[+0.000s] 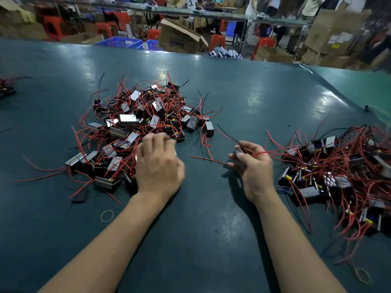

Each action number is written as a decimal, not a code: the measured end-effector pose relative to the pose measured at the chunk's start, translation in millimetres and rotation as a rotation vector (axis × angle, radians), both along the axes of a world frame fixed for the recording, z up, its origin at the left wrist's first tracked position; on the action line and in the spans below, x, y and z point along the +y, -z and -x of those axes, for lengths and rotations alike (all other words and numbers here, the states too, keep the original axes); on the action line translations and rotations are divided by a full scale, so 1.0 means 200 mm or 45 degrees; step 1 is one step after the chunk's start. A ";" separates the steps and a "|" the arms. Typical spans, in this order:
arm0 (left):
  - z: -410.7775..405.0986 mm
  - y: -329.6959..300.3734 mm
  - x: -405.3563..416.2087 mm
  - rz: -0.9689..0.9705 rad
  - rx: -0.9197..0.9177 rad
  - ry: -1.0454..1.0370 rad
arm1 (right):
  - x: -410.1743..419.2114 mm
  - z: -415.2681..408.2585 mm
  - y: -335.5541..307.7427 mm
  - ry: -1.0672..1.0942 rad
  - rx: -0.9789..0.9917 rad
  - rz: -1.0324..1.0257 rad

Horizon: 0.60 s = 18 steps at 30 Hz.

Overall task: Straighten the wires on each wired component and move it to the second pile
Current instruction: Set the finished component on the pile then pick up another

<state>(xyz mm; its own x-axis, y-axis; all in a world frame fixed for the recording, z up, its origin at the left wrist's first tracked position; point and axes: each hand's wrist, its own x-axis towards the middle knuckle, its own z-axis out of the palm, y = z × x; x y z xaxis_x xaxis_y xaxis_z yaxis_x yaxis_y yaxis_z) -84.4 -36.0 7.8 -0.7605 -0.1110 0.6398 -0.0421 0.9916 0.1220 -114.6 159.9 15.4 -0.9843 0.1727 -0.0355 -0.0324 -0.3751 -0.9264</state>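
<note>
A big tangled pile of wired components, small black and silver blocks with red and black wires, lies on the dark green table at centre left. A second pile of the same parts lies at the right. My left hand rests palm down on the near edge of the left pile, its fingers blurred among the wires; whether it grips a part is hidden. My right hand is between the piles and holds one wired component, whose red and black wires stick out to the left and right.
A black flat piece and a rubber band lie near my left forearm. Another rubber band lies at the bottom right. A few more parts sit at the far left edge. Cardboard boxes, blue crates and red stools stand beyond the table.
</note>
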 end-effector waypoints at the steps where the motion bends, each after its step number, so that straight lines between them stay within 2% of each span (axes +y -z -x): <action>1: 0.04 -0.02 0.02 0.023 0.000 0.107 | 0.00 0.00 0.00 0.000 -0.006 0.011; 3: 0.15 -0.05 0.04 0.086 -0.156 0.173 | 0.00 0.01 0.00 -0.010 -0.014 0.011; 6: 0.34 -0.09 0.06 0.214 -0.471 0.019 | 0.01 0.01 -0.01 -0.043 -0.025 0.045; 8: 0.42 -0.09 0.07 0.194 -0.594 -0.037 | 0.02 0.02 -0.01 -0.056 -0.043 0.075; 11: 0.47 -0.08 0.11 0.030 -0.590 -0.092 | 0.03 0.03 0.00 -0.060 -0.062 0.066; 18: 0.39 -0.15 0.09 -0.364 -0.423 -0.083 | 0.03 0.04 0.01 -0.074 -0.063 0.079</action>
<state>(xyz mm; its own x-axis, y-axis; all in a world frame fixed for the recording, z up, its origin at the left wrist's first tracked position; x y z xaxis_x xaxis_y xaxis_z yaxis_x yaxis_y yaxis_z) -162.0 -18.6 38.4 -0.9052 -0.3027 0.2984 -0.1869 0.9139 0.3603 -123.3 165.2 13.7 -0.9893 0.1115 -0.0936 0.0366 -0.4319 -0.9012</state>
